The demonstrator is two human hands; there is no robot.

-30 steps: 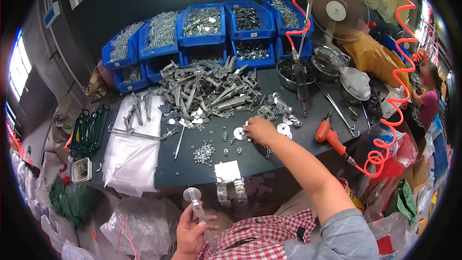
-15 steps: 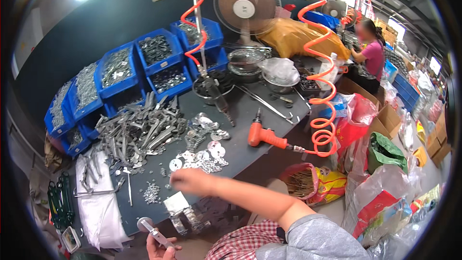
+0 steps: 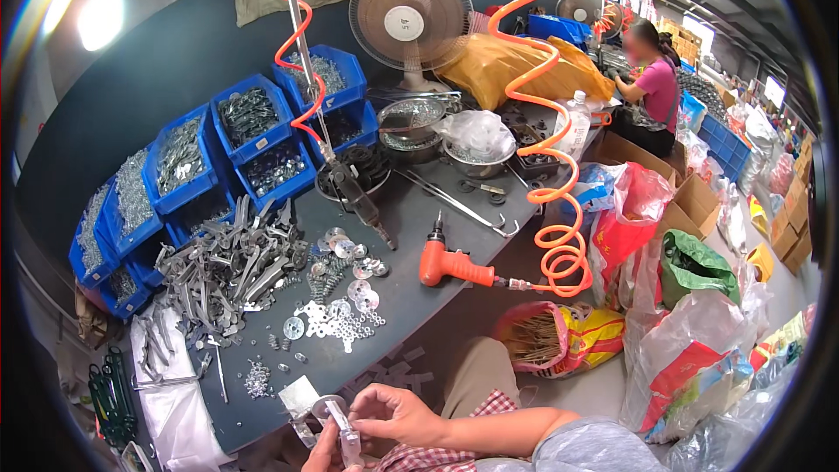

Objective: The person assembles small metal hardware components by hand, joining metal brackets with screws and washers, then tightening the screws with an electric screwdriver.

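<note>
Low in the view, my left hand [image 3: 323,453] grips a narrow metal bracket [image 3: 350,447] with a thin round disc [image 3: 330,406] at its upper end. My right hand [image 3: 398,415] meets it from the right, fingers pinched together close by the disc; anything small between those fingertips is hidden. Just beyond the hands, at the table edge, lies a pale square piece [image 3: 299,396] on a metal part. Washers [image 3: 332,322], springs [image 3: 325,278] and a small heap of tiny metal parts [image 3: 257,379] lie on the dark table [image 3: 402,284].
Heaped metal levers [image 3: 223,275] lie before blue bins [image 3: 185,162] of hardware. A red air screwdriver [image 3: 454,264] on a coiled orange hose [image 3: 564,249] lies right; a grey air tool [image 3: 354,197] hangs over the table. A person [image 3: 654,92] works far right, beyond bags and cartons.
My right hand has drawn back from over the small parts on the table to the bracket. My left hand has moved right with the bracket, and the whole view has shifted.
</note>
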